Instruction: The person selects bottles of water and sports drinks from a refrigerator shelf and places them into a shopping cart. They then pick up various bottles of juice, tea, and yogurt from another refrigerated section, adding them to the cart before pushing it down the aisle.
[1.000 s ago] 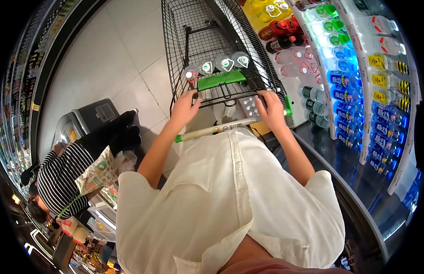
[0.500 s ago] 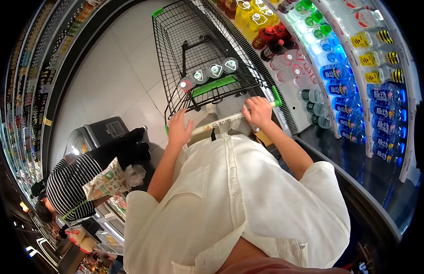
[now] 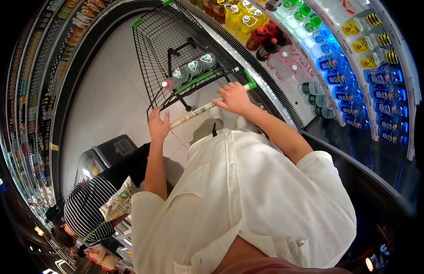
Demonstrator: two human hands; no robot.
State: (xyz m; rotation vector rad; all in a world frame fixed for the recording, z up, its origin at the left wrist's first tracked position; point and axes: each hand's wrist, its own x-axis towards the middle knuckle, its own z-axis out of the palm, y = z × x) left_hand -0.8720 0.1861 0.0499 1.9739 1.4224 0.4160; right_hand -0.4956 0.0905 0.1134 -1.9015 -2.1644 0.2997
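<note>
Both my hands are on the pale handle bar [image 3: 193, 114] of a black wire shopping cart [image 3: 151, 48] with green trim. My left hand [image 3: 158, 124] holds the bar's left end, thumb pointing up along the inside. Further along, my right hand [image 3: 235, 98] wraps over the bar near its green right end cap [image 3: 251, 81]. Inside the cart, close to the handle side, several clear bottles [image 3: 193, 67] stand in a row. The leftmost bottle [image 3: 168, 85] has a red and white cap; the others show green and white tops.
Drink shelves with blue-labelled bottles [image 3: 385, 102], cola bottles [image 3: 257, 38] and yellow bottles [image 3: 246, 25] line the right side. On the left, a person in a striped top [image 3: 89, 205] bends beside a dark bin-like container [image 3: 118, 148]. Packed shelves [image 3: 27, 114] curve behind.
The cart has swung to the left in view, its handle now slanting up to the right. Both hands have moved with it, still on the bar. The person at left appears nearer.
</note>
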